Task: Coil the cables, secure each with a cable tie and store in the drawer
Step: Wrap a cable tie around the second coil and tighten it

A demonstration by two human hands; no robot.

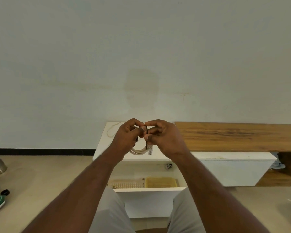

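above the open drawer [149, 189], both forearms extend forward and converge at mid-frame, raised over the white surface [101, 145]. left hand [127, 137]: fingers curled, thumb and fingertips pinching the dark cable tie [146, 138] at its upper part, with the coiled white cable [138, 151] hanging below the palm. right hand [165, 137]: fingers curled, thumb and forefinger pinching the same cable tie from the opposite side; the knuckles of both hands nearly meet. the cable tie runs roughly upright across the coil, and a pale connector [150, 151] hangs just beside its lower end. a second, loose cable [112, 130] lies on the white surface behind the left hand. inside the drawer sits a yellow basket [160, 182] beside a white perforated tray [126, 184]. a wooden surface [238, 136] extends to the right.
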